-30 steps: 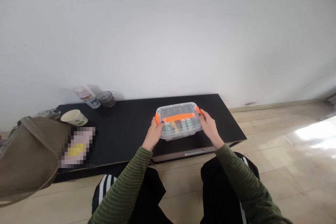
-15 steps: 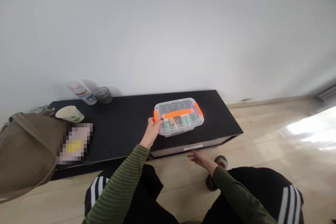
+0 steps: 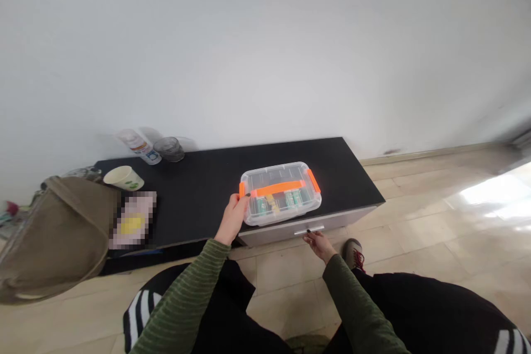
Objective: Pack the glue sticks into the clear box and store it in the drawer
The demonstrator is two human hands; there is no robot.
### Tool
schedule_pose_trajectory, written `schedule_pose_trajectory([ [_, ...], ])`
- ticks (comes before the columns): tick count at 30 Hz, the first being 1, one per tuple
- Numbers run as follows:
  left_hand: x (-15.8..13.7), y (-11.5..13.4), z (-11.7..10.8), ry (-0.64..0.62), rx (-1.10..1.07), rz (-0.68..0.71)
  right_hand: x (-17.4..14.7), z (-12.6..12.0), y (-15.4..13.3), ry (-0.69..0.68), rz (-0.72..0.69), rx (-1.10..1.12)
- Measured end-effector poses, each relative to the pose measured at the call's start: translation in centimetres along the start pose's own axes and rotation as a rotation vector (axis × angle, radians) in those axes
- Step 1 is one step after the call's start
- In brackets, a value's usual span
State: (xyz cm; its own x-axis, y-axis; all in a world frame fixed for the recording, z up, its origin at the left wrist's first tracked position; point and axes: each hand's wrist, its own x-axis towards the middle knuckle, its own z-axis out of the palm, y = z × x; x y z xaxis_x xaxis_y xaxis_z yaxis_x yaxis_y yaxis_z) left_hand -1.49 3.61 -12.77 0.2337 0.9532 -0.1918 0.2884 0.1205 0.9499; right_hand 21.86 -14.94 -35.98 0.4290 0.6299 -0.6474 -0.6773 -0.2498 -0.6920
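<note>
A clear plastic storage box [image 3: 274,174] with orange latches and an orange carry handle lies lidded on the black cabinet top [image 3: 199,188]. Small green-and-white and yellow packages show through its lid. My left hand [image 3: 232,217] grips the box's left end by the orange latch, thumb on top. Below the box is a pale drawer front [image 3: 348,219] with a slim metal handle [image 3: 318,228]. The fingers of my right hand [image 3: 319,244] are curled at the left part of that handle; their undersides are hidden.
Left on the cabinet stand a paper cup [image 3: 123,178], a spray can [image 3: 140,146], a dark glass bowl [image 3: 169,149] and a blurred-out pink packet [image 3: 141,207]. A brown bag [image 3: 70,227] hangs over the left end. A white wall [image 3: 265,55] rises behind; my shoe [image 3: 352,251] is on the tiled floor.
My right hand has risen from below the drawer to its handle. The box has shifted slightly towards me with my left hand still on it. The drawer front shows farther to the right.
</note>
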Motion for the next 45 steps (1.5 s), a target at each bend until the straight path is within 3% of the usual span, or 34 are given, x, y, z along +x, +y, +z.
schedule_pose_trajectory([
  [6,-2.5,-0.2,0.0,-0.022,0.052,0.042,-4.2,-3.2,3.1,0.068,0.089,0.071],
  [13,-7.5,-1.0,0.5,-0.118,0.122,0.134,-8.7,-6.3,5.4,0.054,0.204,0.108],
  [19,-12.8,-3.1,2.1,-0.179,0.115,0.154,-11.9,-6.6,6.5,0.149,0.274,0.107],
  [23,-14.8,-6.3,3.5,-0.197,0.086,0.036,-13.0,-6.3,7.5,0.168,0.23,0.105],
  [27,-14.1,-9.6,4.1,-0.114,0.142,-0.129,-12.9,-6.6,8.2,0.153,0.304,0.035],
  [31,-12.6,-11.9,4.6,-0.096,0.237,-0.146,-12.4,-6.8,8.6,0.153,0.303,0.035],
  [39,-8.8,-13.4,5.2,-0.097,0.389,-0.279,-12.6,-6.4,8.6,0.074,0.235,0.05],
  [41,-8.3,-12.8,4.6,-0.127,0.444,-0.237,-12.6,-6.1,8.5,0.055,0.22,0.051],
  [45,-8.9,-10.7,3.3,-0.116,0.511,0.093,-11.9,-5.6,7.7,0.028,0.21,0.02],
])
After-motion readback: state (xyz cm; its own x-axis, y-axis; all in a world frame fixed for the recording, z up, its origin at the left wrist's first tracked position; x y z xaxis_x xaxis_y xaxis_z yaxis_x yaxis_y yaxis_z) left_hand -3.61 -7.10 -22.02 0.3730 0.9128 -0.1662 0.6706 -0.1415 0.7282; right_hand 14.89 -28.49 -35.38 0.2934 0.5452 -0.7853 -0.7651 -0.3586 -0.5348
